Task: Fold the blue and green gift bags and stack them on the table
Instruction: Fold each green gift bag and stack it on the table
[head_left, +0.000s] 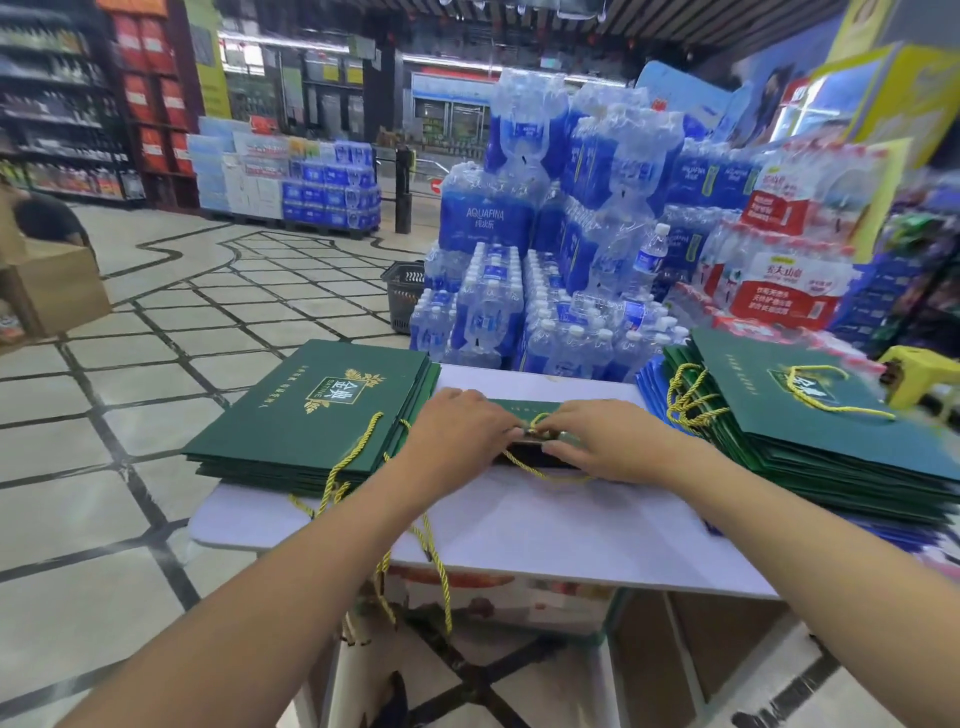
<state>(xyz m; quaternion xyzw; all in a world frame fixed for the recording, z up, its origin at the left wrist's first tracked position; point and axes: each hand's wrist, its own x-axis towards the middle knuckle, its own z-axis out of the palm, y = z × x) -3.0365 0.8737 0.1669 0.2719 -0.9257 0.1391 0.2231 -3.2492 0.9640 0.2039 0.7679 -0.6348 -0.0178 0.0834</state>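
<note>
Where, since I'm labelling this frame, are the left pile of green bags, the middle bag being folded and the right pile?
left pile of green bags (270, 415): head view, top bag's face.
middle bag (524, 407): head view, its visible green far edge.
right pile (810, 441): head view, top bag's face.

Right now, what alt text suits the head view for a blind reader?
A left hand and a right hand press a green gift bag flat on a white table, between a left stack and a right stack of green bags. Bottled water packs stand behind.
</note>
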